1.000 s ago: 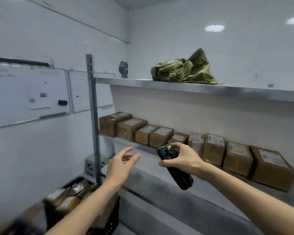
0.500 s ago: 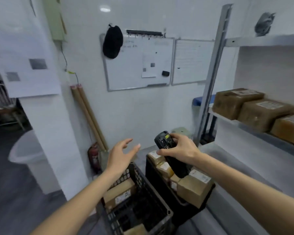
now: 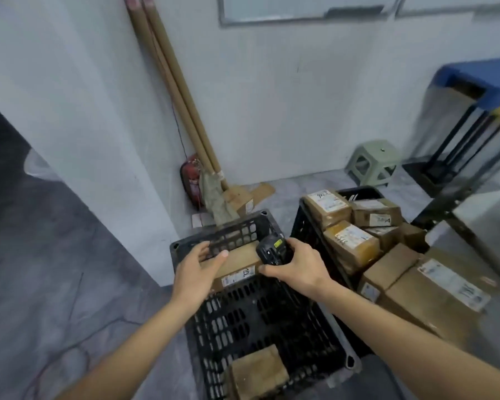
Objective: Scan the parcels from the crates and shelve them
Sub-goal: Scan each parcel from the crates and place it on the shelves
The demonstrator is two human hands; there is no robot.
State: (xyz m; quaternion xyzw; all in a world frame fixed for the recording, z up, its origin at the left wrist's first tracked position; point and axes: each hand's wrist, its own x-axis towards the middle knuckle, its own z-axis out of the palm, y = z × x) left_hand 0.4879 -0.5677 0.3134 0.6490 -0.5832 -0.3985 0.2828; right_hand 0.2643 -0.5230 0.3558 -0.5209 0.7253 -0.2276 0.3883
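Note:
I look down at two black plastic crates on the floor. The near crate (image 3: 272, 321) holds a brown parcel (image 3: 238, 268) with a white label at its far end and another parcel (image 3: 257, 373) at its near end. My left hand (image 3: 198, 269) reaches into this crate, fingers spread, touching the far parcel's left side. My right hand (image 3: 296, 265) grips a black handheld scanner (image 3: 272, 249) just above that parcel. The right crate (image 3: 306, 226) is piled with several labelled parcels (image 3: 351, 243).
Two larger cardboard boxes (image 3: 433, 287) lie right of the crates. Long cardboard tubes (image 3: 179, 96) and a red extinguisher (image 3: 189, 180) stand against the white wall. A green stool (image 3: 373, 163) and a blue-topped table (image 3: 479, 79) sit at the right. A shelf post (image 3: 459, 226) crosses the right side.
My view has swung from the shelves down to the crates. My left hand has dropped into the near crate onto the parcel; my right hand has lowered the scanner over it.

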